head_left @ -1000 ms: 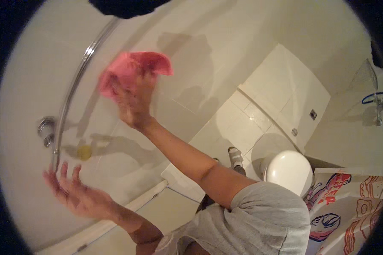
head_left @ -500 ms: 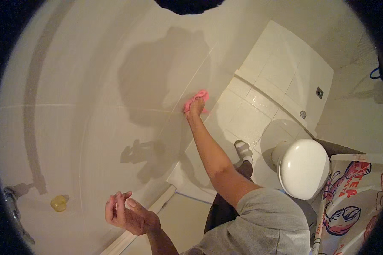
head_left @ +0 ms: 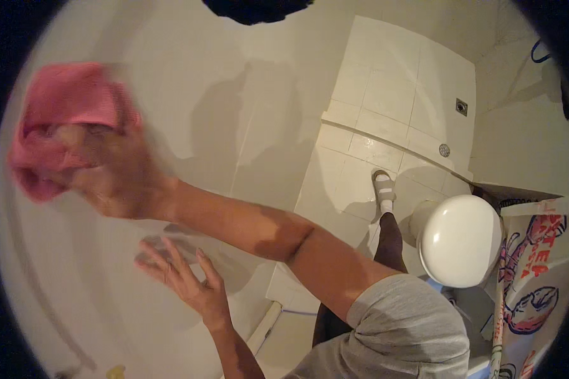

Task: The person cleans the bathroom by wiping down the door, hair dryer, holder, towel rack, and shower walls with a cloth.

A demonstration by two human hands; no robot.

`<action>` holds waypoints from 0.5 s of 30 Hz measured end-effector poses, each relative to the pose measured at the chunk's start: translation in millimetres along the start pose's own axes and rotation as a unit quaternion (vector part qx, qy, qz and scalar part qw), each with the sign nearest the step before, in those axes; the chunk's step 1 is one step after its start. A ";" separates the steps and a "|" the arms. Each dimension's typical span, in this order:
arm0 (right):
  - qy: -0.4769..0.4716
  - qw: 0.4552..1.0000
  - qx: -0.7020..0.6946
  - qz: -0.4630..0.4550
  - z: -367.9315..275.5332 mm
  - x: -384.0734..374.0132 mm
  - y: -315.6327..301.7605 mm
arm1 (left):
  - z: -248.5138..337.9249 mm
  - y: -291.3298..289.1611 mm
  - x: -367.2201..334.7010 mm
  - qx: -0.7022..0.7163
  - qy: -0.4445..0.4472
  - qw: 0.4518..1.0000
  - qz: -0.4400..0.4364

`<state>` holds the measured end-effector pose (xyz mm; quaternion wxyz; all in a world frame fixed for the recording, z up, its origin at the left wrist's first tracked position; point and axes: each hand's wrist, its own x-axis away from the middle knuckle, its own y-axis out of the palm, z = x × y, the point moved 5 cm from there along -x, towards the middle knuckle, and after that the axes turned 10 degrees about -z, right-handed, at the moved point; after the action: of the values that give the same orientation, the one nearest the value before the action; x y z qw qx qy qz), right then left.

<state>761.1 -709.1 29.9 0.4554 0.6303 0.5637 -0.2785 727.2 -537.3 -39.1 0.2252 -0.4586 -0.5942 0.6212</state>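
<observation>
My right hand is closed on a pink cloth, raised at the upper left against or close to the pale wall. The cloth is bunched in the fingers and partly folded, and motion blurs the hand and its edges. Below that forearm, my left hand has its fingers spread, with nothing in it. It is near the same wall; whether its fingertips touch the surface I cannot tell.
A white toilet with its lid down stands at the right, beside a printed curtain. A low ledge crosses the tiled floor, with a round drain beyond it. A sandalled foot stands on the tiles.
My right hand has swung the pink cloth from low on the wall by the floor up to the upper left. My left hand has risen slightly and its curled fingers have spread.
</observation>
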 end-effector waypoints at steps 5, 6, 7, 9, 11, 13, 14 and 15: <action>0.313 0.941 -0.123 -0.037 191.2 179.3 -48.3 | -17.4 64.3 -11.0 -0.204 -0.104 0.974 -0.003; 0.341 0.936 -0.040 -0.073 244.6 243.5 -63.3 | -13.7 68.9 -16.7 -0.267 -0.091 0.959 0.024; 0.436 0.897 -0.075 0.000 244.8 266.8 -59.8 | -34.8 55.3 -15.8 -0.383 -0.077 0.920 0.046; 0.534 0.844 0.041 0.024 345.7 398.7 -120.9 | -26.0 71.0 -16.7 -0.376 -0.085 0.921 0.048; 0.523 0.844 0.114 -0.006 409.3 487.1 -174.0 | -14.0 95.6 -23.1 -0.385 -0.107 0.916 0.037; 0.525 0.826 0.202 -0.037 418.7 552.8 -178.1 | -2.7 85.1 -27.7 -0.377 -0.111 0.920 0.005; 0.524 0.813 0.247 -0.051 421.4 573.1 -173.1 | -3.4 84.6 -27.7 -0.390 -0.109 0.914 0.003; 0.530 0.811 0.245 -0.049 429.6 585.5 -169.2 | -7.1 81.9 -27.2 -0.392 -0.110 0.914 0.009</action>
<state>790.3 -831.6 -705.1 -0.0972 0.7423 0.6609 -0.0520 767.9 -571.7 -107.3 -0.0444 -0.4441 -0.8069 0.3870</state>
